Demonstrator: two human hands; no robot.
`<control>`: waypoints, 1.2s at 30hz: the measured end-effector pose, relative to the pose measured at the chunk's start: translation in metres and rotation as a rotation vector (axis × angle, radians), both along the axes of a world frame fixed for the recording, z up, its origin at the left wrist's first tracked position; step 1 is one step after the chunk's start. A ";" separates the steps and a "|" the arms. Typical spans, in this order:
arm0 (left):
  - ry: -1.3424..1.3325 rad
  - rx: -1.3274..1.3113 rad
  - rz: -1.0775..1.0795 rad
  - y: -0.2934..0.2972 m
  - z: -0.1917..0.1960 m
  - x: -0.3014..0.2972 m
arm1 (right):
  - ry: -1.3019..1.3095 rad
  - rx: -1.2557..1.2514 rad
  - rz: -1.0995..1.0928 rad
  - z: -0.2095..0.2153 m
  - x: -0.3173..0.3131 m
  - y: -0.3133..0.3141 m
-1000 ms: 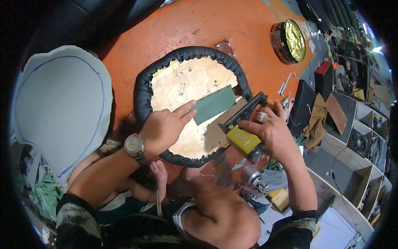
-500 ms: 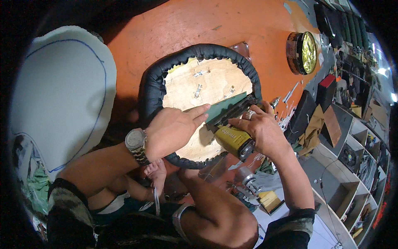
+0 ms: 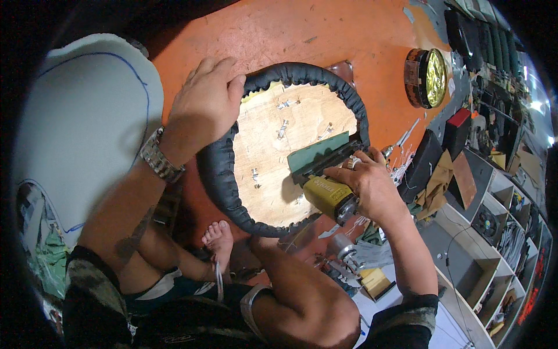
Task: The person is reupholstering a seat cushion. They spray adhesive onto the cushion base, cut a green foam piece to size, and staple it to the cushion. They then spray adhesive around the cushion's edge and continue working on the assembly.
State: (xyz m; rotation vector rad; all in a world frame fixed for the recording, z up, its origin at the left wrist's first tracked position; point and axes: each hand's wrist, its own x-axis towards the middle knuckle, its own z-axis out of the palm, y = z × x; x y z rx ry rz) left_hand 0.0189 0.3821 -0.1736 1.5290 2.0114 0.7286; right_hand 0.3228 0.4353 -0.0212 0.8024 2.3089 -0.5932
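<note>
A round padded seat lies underside up, its black cover gathered over the rim of a pale wooden board. Several small metal fittings with striped marks sit on the wood. My right hand is closed around a yellow staple gun, held over the seat's right part. A flat green strip runs along the gun's dark magazine. At the seat's upper left edge is my left hand, fingers stretched out and thumb by the black rim. It wears a metal wristwatch on its wrist.
On the left stands a large white foam sheet with a blue drawn curve. A round tin with gold foil is on the orange surface at the back right. Tools, scraps and open shelving crowd the right side. My bare foot is below the seat.
My left hand has left the area beside the staple gun and moved up and left to the seat's edge. The gun has stayed nearly in place in my right hand.
</note>
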 end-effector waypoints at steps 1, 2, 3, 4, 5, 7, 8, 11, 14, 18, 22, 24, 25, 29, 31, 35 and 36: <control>-0.038 -0.109 0.036 0.003 -0.003 -0.003 | -0.011 0.003 0.006 -0.001 0.000 0.000; -0.137 -0.153 0.003 0.005 -0.006 -0.005 | -0.005 -0.002 -0.007 -0.002 0.000 0.000; -0.249 -0.255 -0.040 0.007 -0.008 -0.006 | -0.009 -0.018 -0.022 -0.002 0.000 0.000; -0.348 -0.378 -0.066 0.007 -0.010 -0.006 | -0.002 -0.032 -0.037 -0.002 -0.001 0.001; -0.349 -0.334 -0.073 0.007 -0.011 -0.006 | -0.026 -0.039 -0.032 -0.002 -0.001 0.001; -0.327 -0.290 -0.054 0.006 -0.012 -0.004 | -0.054 -0.049 -0.024 -0.001 -0.002 0.002; -0.340 -0.300 -0.056 0.006 -0.012 -0.004 | -0.050 -0.037 -0.020 -0.001 -0.003 0.002; -0.382 -0.319 -0.069 0.007 -0.011 -0.005 | -0.037 0.001 0.005 -0.002 -0.003 0.001; -0.400 -0.304 -0.097 0.009 -0.010 -0.005 | -0.041 0.014 0.032 -0.005 -0.004 0.001; -0.391 -0.312 -0.092 0.010 -0.007 -0.005 | -0.107 -0.005 0.036 -0.008 -0.005 0.005; -0.424 -0.375 -0.072 0.009 -0.003 -0.006 | -0.118 -0.050 0.018 -0.007 -0.006 0.008; -0.445 -0.374 -0.073 0.010 -0.002 -0.007 | -0.067 -0.081 -0.047 -0.003 -0.004 0.010; -0.457 -0.371 -0.075 0.010 -0.002 -0.008 | -0.060 -0.100 -0.080 -0.001 -0.003 0.011; -0.397 -0.342 -0.090 0.009 -0.003 -0.008 | -0.027 -0.045 -0.093 0.002 -0.001 0.011; -0.380 -0.325 -0.088 0.009 -0.004 -0.007 | 0.031 -0.002 -0.092 0.002 -0.002 0.013; -0.376 -0.323 -0.101 0.009 -0.005 -0.008 | -0.070 -0.073 -0.092 0.002 -0.008 0.016; -0.387 -0.327 -0.108 0.009 -0.006 -0.008 | -0.066 -0.083 -0.101 0.002 -0.010 0.016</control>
